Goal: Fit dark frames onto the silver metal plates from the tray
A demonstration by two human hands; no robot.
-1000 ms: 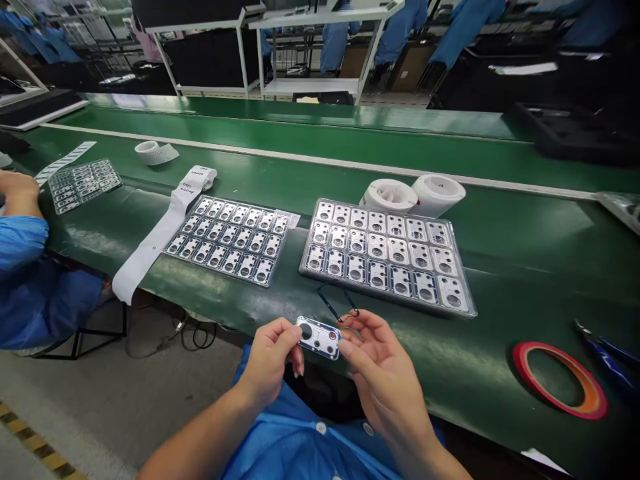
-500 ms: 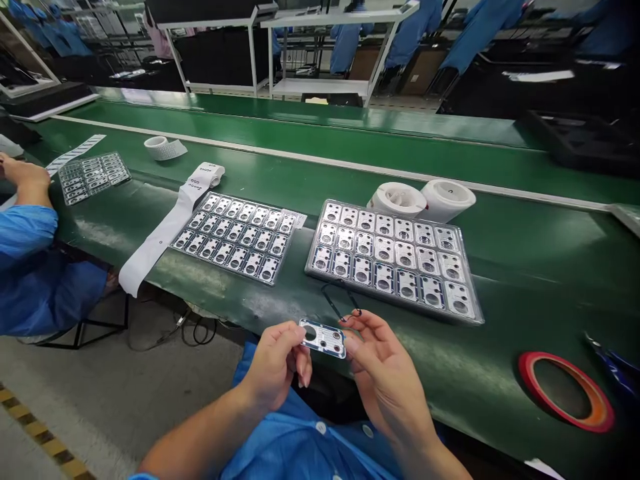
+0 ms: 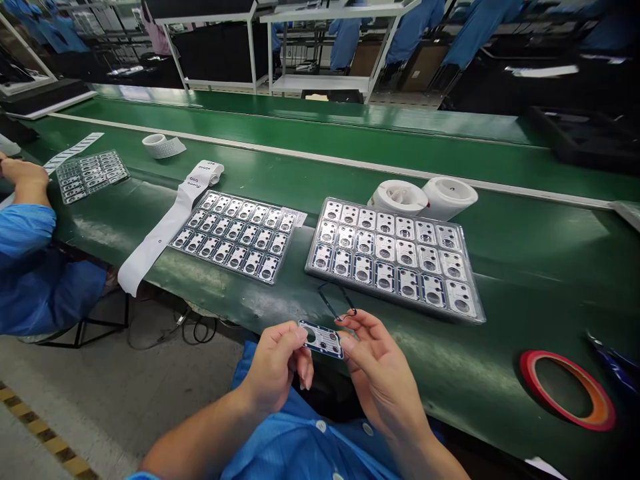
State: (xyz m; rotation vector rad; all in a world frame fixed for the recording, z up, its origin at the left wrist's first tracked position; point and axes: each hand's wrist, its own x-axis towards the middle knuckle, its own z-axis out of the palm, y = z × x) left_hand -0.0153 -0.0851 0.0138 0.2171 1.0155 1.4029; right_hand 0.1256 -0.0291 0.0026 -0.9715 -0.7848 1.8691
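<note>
While fingers (image 3: 300,338) of the left hand (image 3: 273,360) and right hand (image 3: 385,373) pinch a perforated plate's (image 3: 321,339) edges, a tray (image 3: 390,295) lies just beyond.

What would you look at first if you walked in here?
The big clear tray full of shiny plates catches the eye, lying in rows on the green workbench. Just below it, the left hand and right hand hold one small plate by its edges. A red tape roll lies off to the right.

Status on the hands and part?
Both up: left hand and right hand pinching small perforated plate by its ends. Just beyond, thin dark loop near right fingertips. Then clear tray of plates.
</note>
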